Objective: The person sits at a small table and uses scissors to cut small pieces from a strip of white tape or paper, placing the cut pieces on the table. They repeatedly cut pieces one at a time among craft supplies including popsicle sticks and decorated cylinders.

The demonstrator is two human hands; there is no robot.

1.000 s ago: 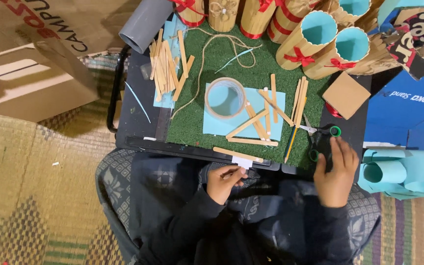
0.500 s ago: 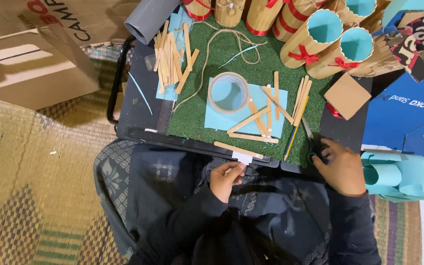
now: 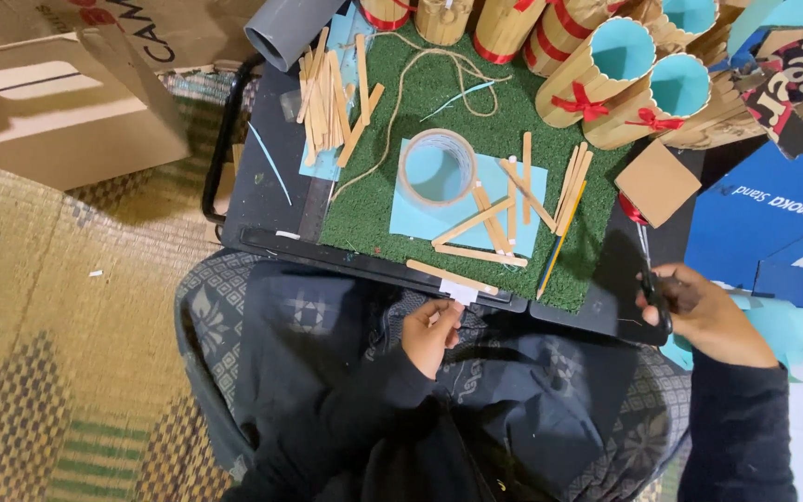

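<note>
Head view: left hand (image 3: 429,335) grip pinching white tape strip (image 3: 462,294) on wooden stick (image 3: 451,277), right hand (image 3: 699,311) grip around black scissors (image 3: 657,297).

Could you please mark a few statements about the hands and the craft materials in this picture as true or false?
1. The left hand pinches a small white piece. True.
2. The right hand rests on the tape roll. False: it holds dark scissors at the table's right edge.
3. The tape roll lies on a light blue sheet. True.
4. The green mat holds only metal rods. False: wooden sticks lie on it.
</note>
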